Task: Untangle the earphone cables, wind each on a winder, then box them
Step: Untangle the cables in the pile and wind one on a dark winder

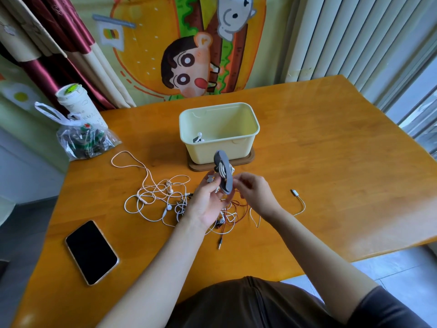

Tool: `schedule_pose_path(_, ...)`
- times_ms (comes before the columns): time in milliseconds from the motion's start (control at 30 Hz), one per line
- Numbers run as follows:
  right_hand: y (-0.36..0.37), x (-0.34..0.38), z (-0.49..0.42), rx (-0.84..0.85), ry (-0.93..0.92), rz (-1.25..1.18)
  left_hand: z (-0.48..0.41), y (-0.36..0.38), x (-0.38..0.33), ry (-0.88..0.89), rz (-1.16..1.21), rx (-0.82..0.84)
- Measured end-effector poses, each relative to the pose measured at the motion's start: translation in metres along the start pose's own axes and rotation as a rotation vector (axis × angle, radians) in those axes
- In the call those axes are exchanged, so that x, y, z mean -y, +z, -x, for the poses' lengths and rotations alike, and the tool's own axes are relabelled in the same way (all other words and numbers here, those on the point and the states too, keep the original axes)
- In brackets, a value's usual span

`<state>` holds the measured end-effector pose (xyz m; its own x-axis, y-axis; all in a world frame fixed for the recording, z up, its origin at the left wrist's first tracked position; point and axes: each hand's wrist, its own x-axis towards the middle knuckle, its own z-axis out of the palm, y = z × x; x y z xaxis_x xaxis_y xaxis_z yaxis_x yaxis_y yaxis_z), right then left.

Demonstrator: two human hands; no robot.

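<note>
My left hand (pixel 208 204) holds a grey winder (pixel 223 171) upright above the table, with white earphone cable wrapped round its middle. My right hand (pixel 254 191) is right beside it, its fingers pinching the white cable at the winder's lower right. Below both hands lies a tangle of white, pink and red earphone cables (pixel 165 197) on the table. A cream plastic box (pixel 220 131) stands behind on a brown lid, and a wound winder with white earbuds (pixel 198 138) lies in its near left corner.
A black phone (pixel 91 252) lies face up at the front left. A clear bag of small items (pixel 82 143) and a paper cup (pixel 75 102) stand at the back left. A short white adapter cable (pixel 298 202) lies to the right. The wooden table (pixel 331 150) ends at the right.
</note>
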<state>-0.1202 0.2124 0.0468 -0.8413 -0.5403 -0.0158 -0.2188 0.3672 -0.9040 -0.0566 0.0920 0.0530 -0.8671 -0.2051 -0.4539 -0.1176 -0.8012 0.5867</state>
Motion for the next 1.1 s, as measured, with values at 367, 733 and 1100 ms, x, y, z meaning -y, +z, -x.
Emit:
schedule_pose_path(367, 0.017, 0.006, 0.019, 0.021, -0.128, 0.319, -0.011, -0.009, 0.002, 0.239, -0.078, -0.422)
schedule_pose_path(733, 0.017, 0.016, 0.021, 0.187, -0.215, 0.417, -0.013, -0.010, 0.003, 0.334, -0.108, -0.569)
schedule_pose_path(1100, -0.006, 0.016, 0.001, 0.010, -0.225, 0.387, 0.000, -0.028, 0.010, 0.337, -0.629, -0.384)
